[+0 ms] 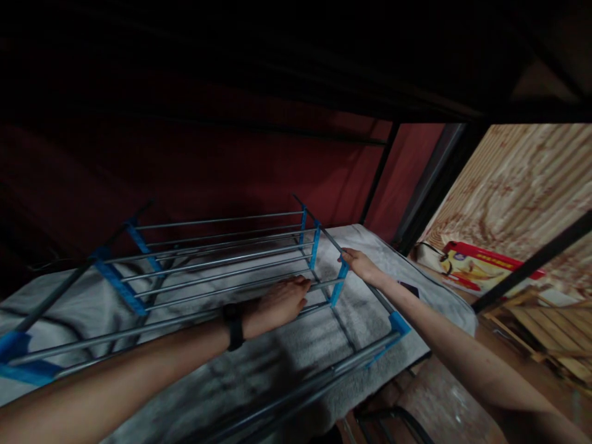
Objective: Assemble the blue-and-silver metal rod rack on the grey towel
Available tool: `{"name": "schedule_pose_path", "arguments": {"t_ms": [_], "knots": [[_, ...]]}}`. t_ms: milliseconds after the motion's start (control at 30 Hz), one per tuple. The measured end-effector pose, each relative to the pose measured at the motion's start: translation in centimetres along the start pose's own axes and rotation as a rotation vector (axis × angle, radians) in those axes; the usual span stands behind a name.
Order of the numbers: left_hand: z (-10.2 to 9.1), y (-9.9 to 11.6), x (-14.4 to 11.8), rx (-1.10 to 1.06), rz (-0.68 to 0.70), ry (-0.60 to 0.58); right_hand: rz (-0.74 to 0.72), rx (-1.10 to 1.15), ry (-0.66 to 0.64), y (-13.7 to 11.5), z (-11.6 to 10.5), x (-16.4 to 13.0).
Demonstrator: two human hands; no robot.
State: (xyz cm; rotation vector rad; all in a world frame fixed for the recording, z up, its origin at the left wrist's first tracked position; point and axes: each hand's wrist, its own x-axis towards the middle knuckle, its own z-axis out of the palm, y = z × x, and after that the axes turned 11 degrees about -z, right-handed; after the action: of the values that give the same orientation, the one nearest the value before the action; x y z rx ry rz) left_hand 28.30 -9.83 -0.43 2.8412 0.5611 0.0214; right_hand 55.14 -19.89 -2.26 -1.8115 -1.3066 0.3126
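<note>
A rack of thin grey metal tubes [217,254] joined by blue plastic connectors [121,285] lies on a white fuzzy blanket [296,345]. My left hand [282,299], with a black band on its wrist, is closed over a metal tube near the rack's right end. At that end, my right hand [361,266] pinches a blue connector where it meets the side pole [330,237]. More tubes [324,376] run along the near side, into another blue connector [398,324]. My left forearm hides part of the lower tubes.
Dark bed-frame posts [462,166] and a low dark structure overhead bound the space. Behind is a dark red wall [240,172]. A dark flat object [409,288] lies on the blanket at right. Beyond stand a red and yellow box [485,268] and a slatted wooden piece [550,327].
</note>
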Motion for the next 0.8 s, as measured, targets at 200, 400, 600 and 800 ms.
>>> {"name": "schedule_pose_path", "arguments": {"t_ms": [200, 400, 600, 800], "knots": [[1.5, 4.5, 3.9, 0.042, 0.007, 0.019, -0.017, -0.062, 0.001, -0.7, 0.1, -0.3], [3.4, 6.2, 6.8, -0.011, -0.001, 0.103, 0.034, 0.037, 0.027, 0.1, 0.5, -0.5], [2.8, 6.4, 7.9, -0.056, -0.060, 0.161, 0.064, 0.160, 0.044, 1.2, 0.9, -0.4], [1.6, 6.5, 8.3, -0.116, -0.095, 0.162, 0.056, 0.186, 0.035, 0.5, 0.5, -0.4]]}}
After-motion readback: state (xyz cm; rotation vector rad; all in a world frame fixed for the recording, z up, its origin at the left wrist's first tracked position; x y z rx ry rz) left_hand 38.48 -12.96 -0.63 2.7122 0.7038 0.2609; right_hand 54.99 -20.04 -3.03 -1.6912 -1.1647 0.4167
